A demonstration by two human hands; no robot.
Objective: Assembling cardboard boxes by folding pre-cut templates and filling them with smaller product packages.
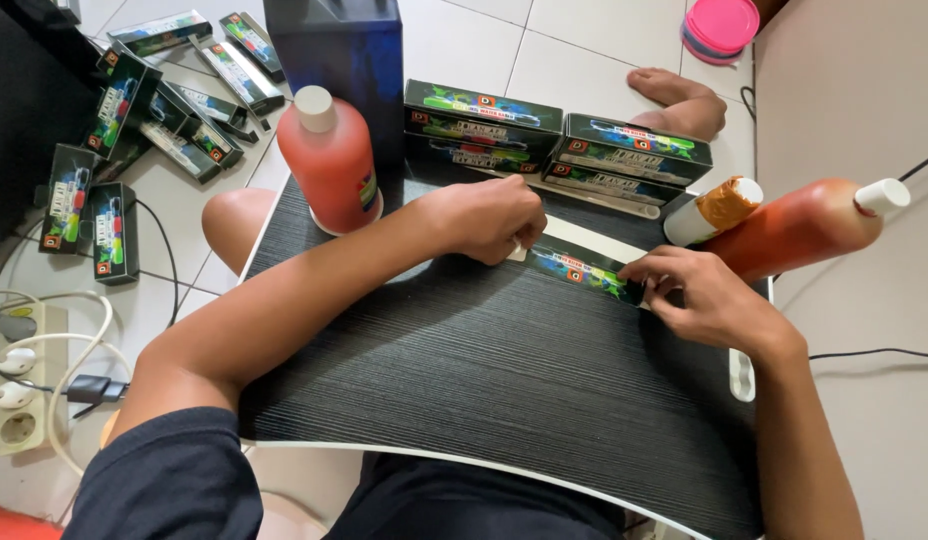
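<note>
A long narrow dark carton [582, 268] with green and blue print lies flat on a black wood-grain board [464, 380] across my lap. My left hand [489, 218] grips its white end flap at the left end. My right hand [696, 295] pinches the carton's right end. Both hands hold the same carton between them.
Stacked matching cartons [559, 145] stand at the board's far edge. A red liquid bottle [329, 160] stands far left; another red bottle [804, 225] and a white tube [709, 212] lie at the right. More cartons [154, 110] are scattered on the tiled floor at left, near a power strip [19, 390].
</note>
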